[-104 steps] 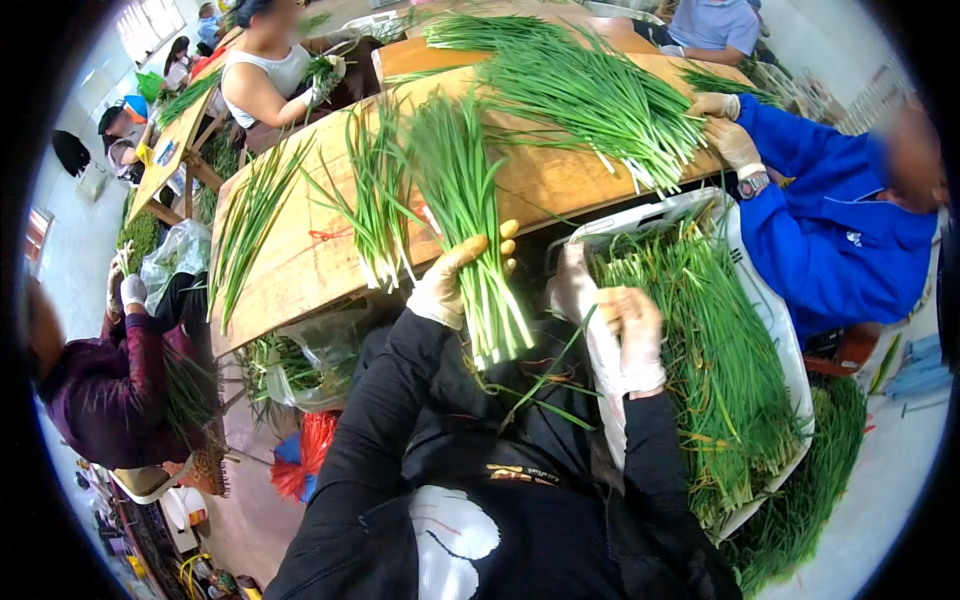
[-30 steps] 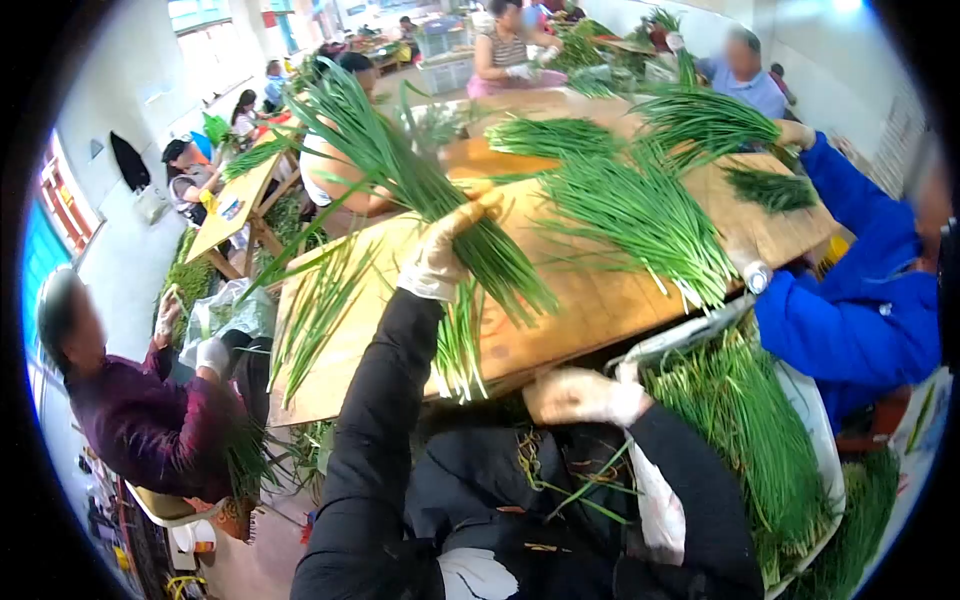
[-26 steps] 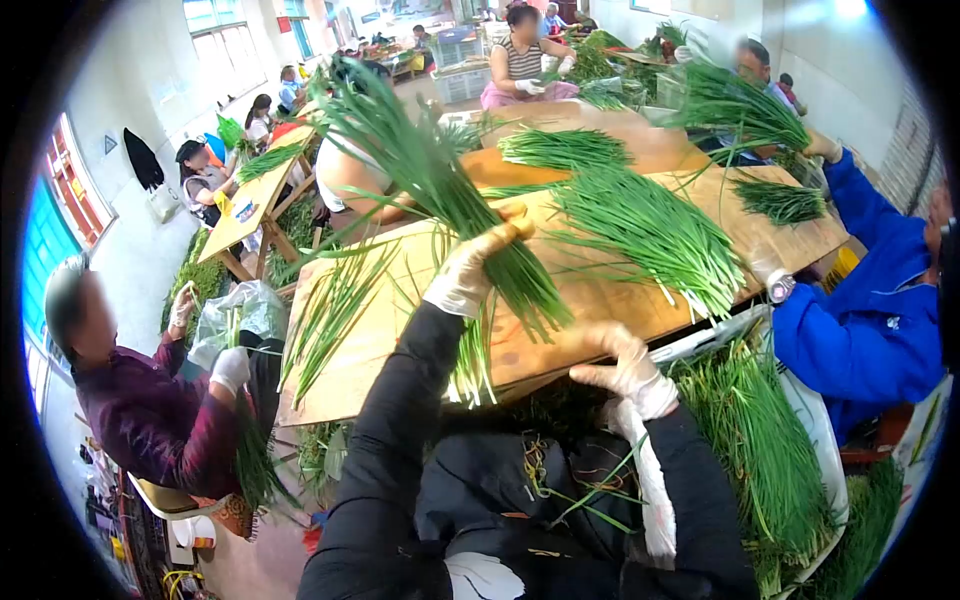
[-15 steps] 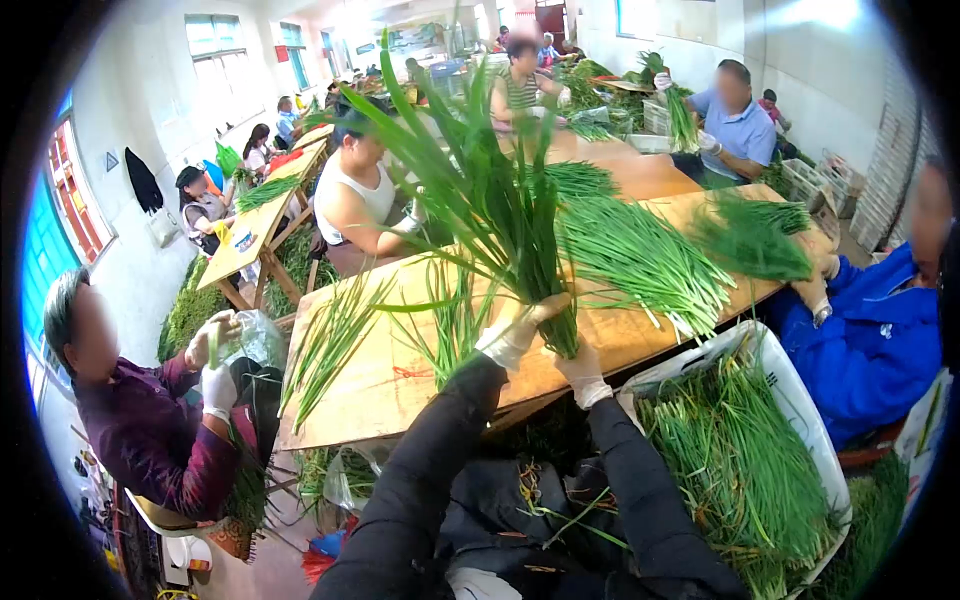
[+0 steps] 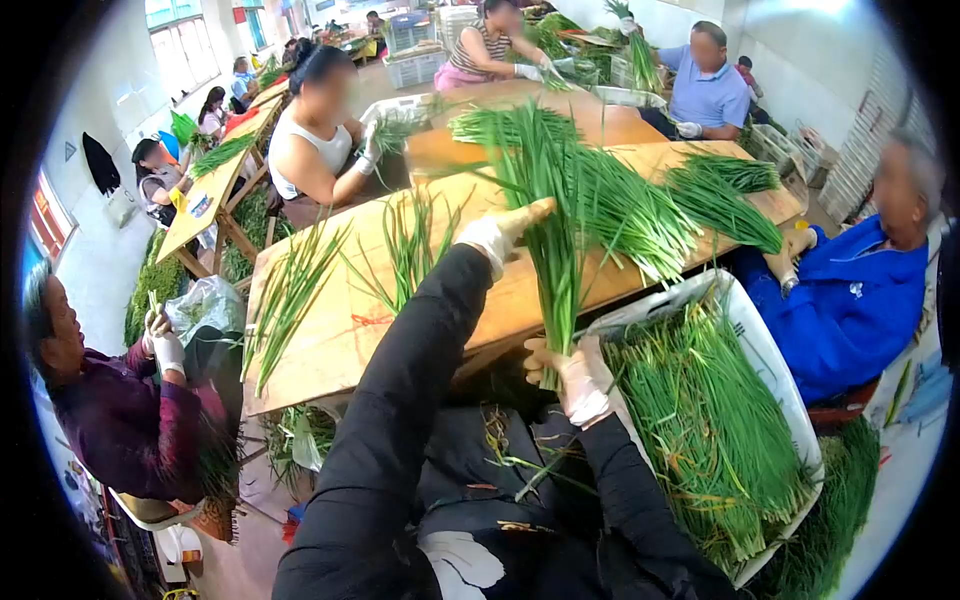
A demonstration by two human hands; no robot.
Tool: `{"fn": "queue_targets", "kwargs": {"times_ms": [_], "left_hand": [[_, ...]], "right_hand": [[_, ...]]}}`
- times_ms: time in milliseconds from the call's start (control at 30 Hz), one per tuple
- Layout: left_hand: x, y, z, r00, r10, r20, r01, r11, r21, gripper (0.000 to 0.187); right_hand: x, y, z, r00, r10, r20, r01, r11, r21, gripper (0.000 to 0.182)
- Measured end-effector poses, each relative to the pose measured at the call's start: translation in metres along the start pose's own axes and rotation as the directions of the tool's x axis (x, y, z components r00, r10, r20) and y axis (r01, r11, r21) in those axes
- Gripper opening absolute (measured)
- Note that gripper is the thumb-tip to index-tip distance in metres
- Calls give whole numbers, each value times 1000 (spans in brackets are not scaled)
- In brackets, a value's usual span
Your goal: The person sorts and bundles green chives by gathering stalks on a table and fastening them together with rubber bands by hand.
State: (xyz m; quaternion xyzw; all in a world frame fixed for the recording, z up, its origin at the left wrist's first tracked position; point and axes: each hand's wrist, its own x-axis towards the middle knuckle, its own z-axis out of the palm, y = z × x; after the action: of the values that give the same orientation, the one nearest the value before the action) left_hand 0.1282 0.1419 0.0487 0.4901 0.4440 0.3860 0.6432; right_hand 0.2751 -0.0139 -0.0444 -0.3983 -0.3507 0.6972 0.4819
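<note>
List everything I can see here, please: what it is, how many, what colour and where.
Bunch of green stalks: one, green, held upright over the table edge.
Table: one nearby, light wood, in front; more tables behind.
Loose stalks: several small piles, green, on the table's left part.
Big pile of stalks: one, green, on the table's right part.
Tub: one, white, at the right, full of green stalks.
Plastic bag: one, clear, left of the table.
People: several, seated around the tables, most gloved.
Left hand: white glove, against the bunch's upper part.
Right hand: white glove, gripping the bunch's lower end.
</note>
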Motion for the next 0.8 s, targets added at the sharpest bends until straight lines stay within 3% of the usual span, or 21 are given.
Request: {"fn": "queue_targets", "kwargs": {"times_ms": [33,100,133,167,200,267,300,333,367,400,433,467,500,533,567,633,667,700,733,767,800], "left_hand": [[-1,-14,-6,997,-58,-56,61,997,52,61],[-12,-36,-6,959,-203,-199,231,965,125,63],[-16,-53,-9,959,-208,-191,234,964,125,63],[-24,-65,-12,982,-188,32,165,920,356,59],[-37,-72,-11,945,-207,252,38,837,546,55],[-64,-85,6,857,-338,389,51,807,588,50],[-85,-83,24,883,-337,328,144,858,493,50],[-107,-82,42,904,-334,266,221,899,379,50],[-120,-89,52,951,-254,178,196,936,294,52],[-119,-97,59,997,-54,58,28,926,376,56],[-126,-106,62,995,-97,17,95,991,98,47],[-121,-127,53,987,-153,38,153,988,0,42],[-115,-146,42,977,-204,66,210,973,-95,38],[-122,-143,35,971,-234,54,239,966,-95,32],[-128,-146,31,968,-237,83,249,946,-207,31],[-137,-143,29,980,-147,133,175,956,-234,28],[-144,-133,31,960,-251,120,272,939,-211,25],[-148,-132,35,959,-247,136,273,934,-230,24],[-148,-138,43,958,-244,151,269,948,-171,27],[-148,-145,50,957,-240,165,260,959,-112,30],[-159,-134,58,950,-271,158,278,960,-27,35]], "right_hand": [[5,15,-14,990,139,8,-137,966,219,28],[10,29,-38,967,227,119,-256,817,517,26],[8,32,-40,971,224,78,-232,835,499,25],[2,26,-35,972,222,71,-227,835,501,25],[-4,21,-29,983,177,45,-178,880,440,24],[-9,26,-19,995,72,-64,-51,959,280,22],[-14,32,-7,974,49,-221,5,971,239,21],[-4,61,-14,995,-1,-100,30,959,283,25],[7,81,-4,997,51,-51,-7,774,633,30],[11,86,17,995,103,-2,-47,468,883,36],[-7,91,25,966,180,-185,20,661,750,55],[-31,75,30,993,-49,-109,65,985,157,56],[-45,62,23,978,-179,103,206,847,-489,58],[-47,55,9,964,-167,206,259,770,-583,68],[-44,51,-10,974,52,222,61,880,-470,75],[-53,35,-41,991,112,79,-110,994,-27,73],[-50,31,-46,993,107,49,-108,994,9,70],[-47,28,-44,994,107,18,-108,993,44,68],[-43,23,-38,982,114,151,-129,987,99,71],[-48,3,-7,991,-103,81,103,995,11,78],[-33,1,-5,987,-104,123,96,993,72,75]]}}
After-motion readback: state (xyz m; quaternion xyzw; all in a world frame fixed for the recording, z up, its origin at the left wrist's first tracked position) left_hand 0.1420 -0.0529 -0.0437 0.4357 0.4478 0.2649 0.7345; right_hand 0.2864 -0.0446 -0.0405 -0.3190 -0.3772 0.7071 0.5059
